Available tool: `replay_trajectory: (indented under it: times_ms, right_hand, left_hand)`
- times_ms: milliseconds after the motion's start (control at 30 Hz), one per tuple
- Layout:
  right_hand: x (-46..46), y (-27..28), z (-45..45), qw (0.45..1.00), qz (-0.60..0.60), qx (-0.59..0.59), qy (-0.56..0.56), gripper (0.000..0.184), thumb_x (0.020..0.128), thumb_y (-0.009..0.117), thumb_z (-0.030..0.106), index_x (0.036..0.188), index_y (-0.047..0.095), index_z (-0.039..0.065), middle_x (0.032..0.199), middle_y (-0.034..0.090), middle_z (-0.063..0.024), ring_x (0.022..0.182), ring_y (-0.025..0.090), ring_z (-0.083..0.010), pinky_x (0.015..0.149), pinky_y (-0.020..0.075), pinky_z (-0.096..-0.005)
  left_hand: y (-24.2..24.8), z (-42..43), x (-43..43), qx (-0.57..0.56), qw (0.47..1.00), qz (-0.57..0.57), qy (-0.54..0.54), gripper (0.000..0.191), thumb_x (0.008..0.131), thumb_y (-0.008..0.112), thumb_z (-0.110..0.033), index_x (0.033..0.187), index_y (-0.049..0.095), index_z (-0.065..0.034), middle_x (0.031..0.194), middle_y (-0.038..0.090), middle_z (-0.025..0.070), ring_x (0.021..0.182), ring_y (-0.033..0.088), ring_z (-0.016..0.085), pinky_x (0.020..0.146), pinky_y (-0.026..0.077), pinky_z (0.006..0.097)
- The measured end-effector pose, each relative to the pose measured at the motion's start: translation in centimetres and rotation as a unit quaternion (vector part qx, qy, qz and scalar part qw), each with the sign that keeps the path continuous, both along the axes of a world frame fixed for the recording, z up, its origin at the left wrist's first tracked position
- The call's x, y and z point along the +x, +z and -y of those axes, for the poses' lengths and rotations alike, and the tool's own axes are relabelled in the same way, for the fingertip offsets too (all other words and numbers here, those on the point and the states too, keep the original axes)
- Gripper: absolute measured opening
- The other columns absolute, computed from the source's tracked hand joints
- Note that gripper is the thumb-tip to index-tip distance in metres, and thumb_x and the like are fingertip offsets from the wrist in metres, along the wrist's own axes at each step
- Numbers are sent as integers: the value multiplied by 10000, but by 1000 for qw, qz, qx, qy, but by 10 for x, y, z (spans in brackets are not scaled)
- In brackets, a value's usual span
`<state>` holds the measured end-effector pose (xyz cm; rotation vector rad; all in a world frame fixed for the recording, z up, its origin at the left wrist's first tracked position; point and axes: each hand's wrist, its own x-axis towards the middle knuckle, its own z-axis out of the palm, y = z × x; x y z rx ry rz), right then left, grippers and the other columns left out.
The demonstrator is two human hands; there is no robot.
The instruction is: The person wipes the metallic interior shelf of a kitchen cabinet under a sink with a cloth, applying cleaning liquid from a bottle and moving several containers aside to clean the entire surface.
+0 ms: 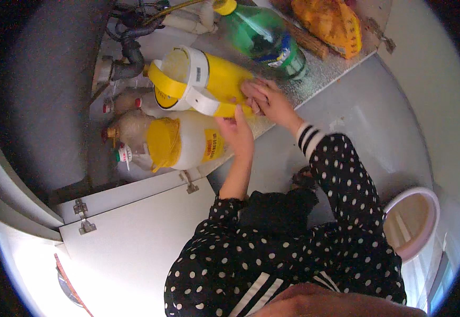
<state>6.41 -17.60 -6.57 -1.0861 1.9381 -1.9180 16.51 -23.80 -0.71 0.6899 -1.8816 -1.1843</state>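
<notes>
A yellow-and-white appliance with a yellow handle point(225, 71), its kind unclear, lies tilted between my hands over the cabinet's floor. My left hand point(236, 132) touches its near side close to the lower end, fingers partly hidden behind it. At that same lower end is my right hand point(262, 97), its fingers bent against the yellow body; how firmly either hand grips is unclear. Below it stands a translucent plastic jug with a yellow lid point(192, 138). Beyond my right hand is a green plastic bottle with a yellow cap point(267, 39).
Several capped bottles point(135, 125) crowd the left of the cabinet, near a grey drain pipe point(129, 59). An orange-yellow bag point(329, 25) lies at the upper right. The open white cabinet door point(135, 245) extends at lower left. A round bin point(410, 222) stands on the right.
</notes>
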Motion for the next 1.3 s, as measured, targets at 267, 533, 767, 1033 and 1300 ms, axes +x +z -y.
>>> replay_trajectory:
  times_ms: [267, 533, 767, 1033, 1300]
  right_hand:
    - [64, -64, -64, 989, 136, 55, -3, 470, 776, 534, -28, 1234, 519, 73, 1266, 444, -183, 1193, 431, -349, 991, 390, -379]
    - [60, -45, -88, 982, 184, 31, -9, 396, 829, 558, 30, 1221, 507, 22, 1277, 450, -165, 1186, 453, -296, 996, 365, -336]
    - [36, -22, -82, 996, 89, 15, -11, 466, 787, 563, 31, 1248, 496, 53, 1204, 498, -181, 1142, 488, -328, 963, 406, -360]
    - [25, 31, -60, 993, 97, 30, 56, 648, 730, 567, 52, 1351, 388, 102, 1142, 539, -151, 1028, 560, -292, 897, 446, -349]
    - [48, 25, -117, 959, 230, 89, 137, 646, 745, 604, 114, 1354, 389, 97, 1082, 578, -115, 1011, 574, -239, 876, 451, -329]
  left_hand:
    - [-16, 33, -38, -61, 993, -62, 74, 295, 901, 557, -90, 1115, 404, 43, 1075, 544, 158, 980, 547, 215, 859, 438, 324]
    - [-15, 27, -53, -55, 984, -116, 121, 294, 892, 563, -77, 1111, 406, 40, 1046, 552, 147, 944, 553, 228, 847, 437, 329]
    - [-18, 38, -64, -38, 991, -85, 92, 305, 868, 604, -128, 1055, 437, 45, 966, 559, 155, 899, 549, 225, 793, 440, 333]
    - [42, 15, -22, -145, 964, 213, -67, 478, 833, 631, -230, 1196, 461, 30, 1134, 571, 186, 993, 577, 290, 856, 450, 358]
    - [164, 78, 133, -482, 760, 426, 92, 449, 762, 703, -312, 1085, 572, -29, 1093, 590, 163, 957, 578, 311, 788, 459, 389]
